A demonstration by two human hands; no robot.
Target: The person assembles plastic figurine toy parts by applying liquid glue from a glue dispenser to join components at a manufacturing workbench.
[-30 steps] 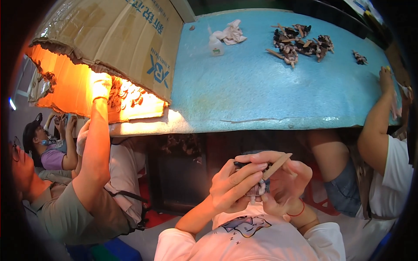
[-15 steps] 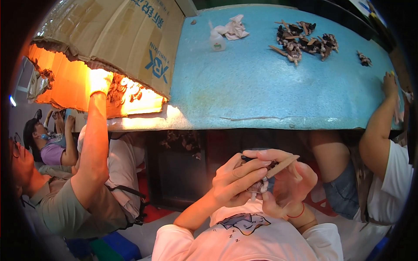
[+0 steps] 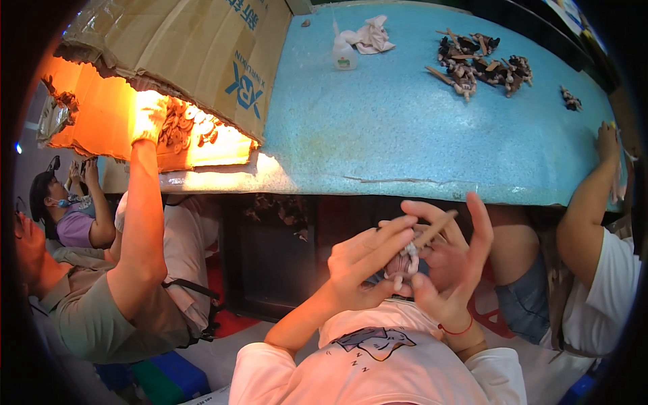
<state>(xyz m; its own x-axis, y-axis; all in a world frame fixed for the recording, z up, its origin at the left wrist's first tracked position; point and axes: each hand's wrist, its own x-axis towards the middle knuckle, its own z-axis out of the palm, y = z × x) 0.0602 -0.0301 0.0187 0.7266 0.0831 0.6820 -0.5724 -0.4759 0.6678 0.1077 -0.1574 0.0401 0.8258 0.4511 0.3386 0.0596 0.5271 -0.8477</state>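
Just above my lap, my left hand (image 3: 364, 263) pinches a small figurine (image 3: 401, 264) between its fingers and thumb. The figurine has a pale, striped body, and a flat tan blade-like piece (image 3: 435, 229) sticks out from it up to the right. Against the figurine's right side is my right hand (image 3: 455, 260), its thumb close to or touching the body. Its fingers are spread and lifted, with the index finger stretched upward. Part of the figurine is hidden behind my left fingers.
Several similar figurines (image 3: 472, 71) lie heaped on the blue table (image 3: 405, 135), one (image 3: 570, 98) apart. A squeeze bottle (image 3: 344, 54) stands by a crumpled cloth (image 3: 374, 35). Left, a co-worker's gloved hand (image 3: 148, 115) reaches into a lit cardboard box (image 3: 202, 54); another person's arm (image 3: 587, 182) is at right.
My right hand's fingers have opened and lifted away from the figurine, the index finger now pointing up. My left hand keeps its hold. The view has shifted slightly.
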